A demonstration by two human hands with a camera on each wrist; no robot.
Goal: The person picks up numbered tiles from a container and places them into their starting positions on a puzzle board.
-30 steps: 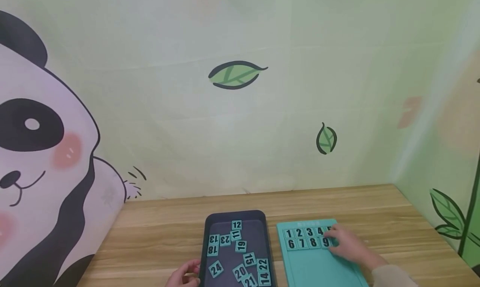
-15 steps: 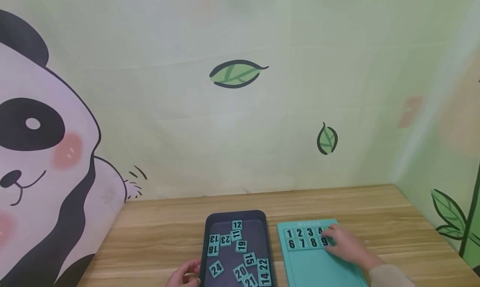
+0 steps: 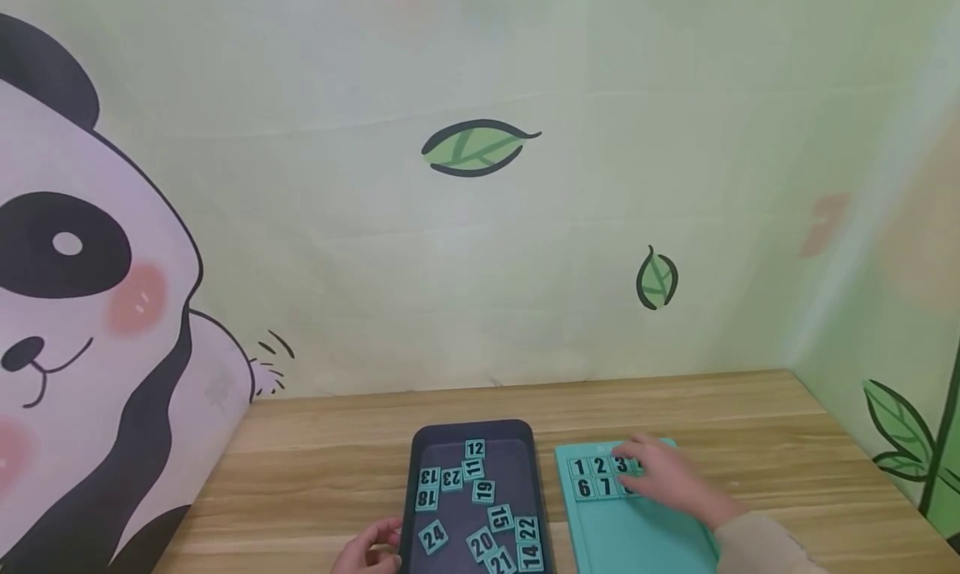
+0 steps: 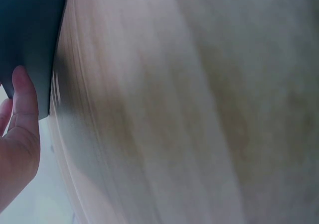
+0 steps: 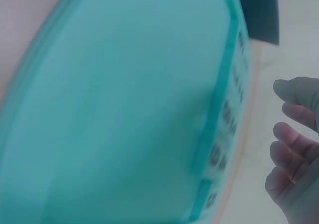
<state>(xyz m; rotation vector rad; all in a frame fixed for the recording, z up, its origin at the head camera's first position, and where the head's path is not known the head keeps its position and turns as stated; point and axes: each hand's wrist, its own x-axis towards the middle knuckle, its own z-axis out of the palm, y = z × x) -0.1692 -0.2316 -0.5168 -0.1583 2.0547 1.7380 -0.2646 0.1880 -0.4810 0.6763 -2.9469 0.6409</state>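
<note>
In the head view a dark tray [image 3: 468, 524] holds several numbered tiles, among them tile 24 [image 3: 432, 537] and tile 12 [image 3: 475, 448]. The left hand [image 3: 369, 547] is at the tray's left edge; in the left wrist view a thumb or finger of that hand [image 4: 22, 119] lies against the dark tray side. Right of the tray lies a teal board [image 3: 637, 536] with two rows of tiles along its top. My right hand [image 3: 663, 474] is over the right part of those rows, fingers apart, hiding some numbers. In the right wrist view its fingers [image 5: 289, 149] are loosely bent, nothing visible between them.
Both the tray and the board lie on a wooden table [image 3: 322, 457]. Behind it stands a pale green wall [image 3: 360, 266] with printed leaves and a large panda [image 3: 82, 307] at the left.
My right hand has moved left along the tile rows, from around the 5 and 9 to near the 3 and 8. The left hand has stayed at the tray's edge.
</note>
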